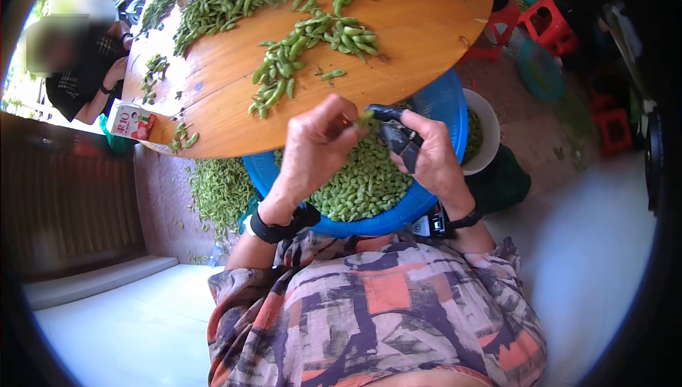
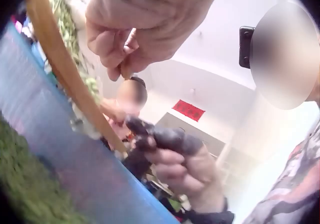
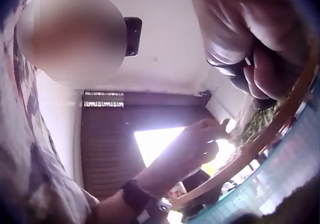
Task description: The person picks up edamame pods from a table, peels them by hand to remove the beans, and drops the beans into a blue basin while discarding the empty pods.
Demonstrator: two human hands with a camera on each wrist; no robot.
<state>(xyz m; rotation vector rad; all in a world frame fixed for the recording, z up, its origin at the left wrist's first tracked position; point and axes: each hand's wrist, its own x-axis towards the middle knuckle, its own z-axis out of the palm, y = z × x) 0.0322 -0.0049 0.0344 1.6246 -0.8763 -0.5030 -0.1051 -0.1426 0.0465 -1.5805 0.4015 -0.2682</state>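
Over the blue basin (image 1: 463, 120), the left hand (image 1: 320, 138) pinches a small green pod (image 1: 365, 117) between thumb and fingertips. Just to its right is the right hand (image 1: 430, 152), its fingers curled and partly wrapped in black coverings; nothing can be made out in its grip. In the left wrist view, the left hand (image 2: 145, 23) is above the right hand (image 2: 182, 164), with a gap between them. The right wrist view has the right hand (image 3: 255, 43) close up and the left hand (image 3: 187, 151) beyond. Shelled green beans (image 1: 355, 188) lie in the basin.
Green pods (image 1: 284, 60) are heaped and scattered on the wooden table (image 1: 419, 46). A white bowl (image 1: 486, 131) stands right of the basin, more pods (image 1: 220, 191) lie on the floor at left, and red stools (image 1: 550, 26) stand at right. Another person (image 1: 78, 78) is at the table's left.
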